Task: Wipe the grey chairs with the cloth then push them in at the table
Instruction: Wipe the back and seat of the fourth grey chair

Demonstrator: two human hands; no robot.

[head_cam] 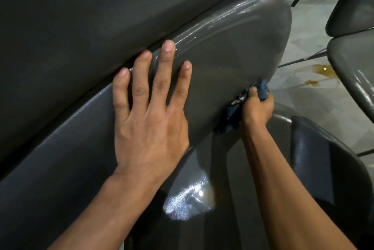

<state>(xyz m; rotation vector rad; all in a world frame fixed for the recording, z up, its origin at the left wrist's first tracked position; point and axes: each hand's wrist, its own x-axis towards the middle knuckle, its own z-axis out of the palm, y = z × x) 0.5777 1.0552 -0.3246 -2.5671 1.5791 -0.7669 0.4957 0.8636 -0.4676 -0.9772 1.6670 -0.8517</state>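
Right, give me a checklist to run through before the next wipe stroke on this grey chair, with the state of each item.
1. Cloth gripped: ok, right hand holds the blue cloth.
2. Cloth on the chair: ok, it meets the chair back's edge.
3. Chair steadied: ok, left hand lies flat on the chair back, fingers spread.
4. Surface wiped: cannot tell; wet sheen shows near the top only.
5. Floor clean: not ok, brown spill near the neighbouring chair.
6. Table within reach: cannot tell.
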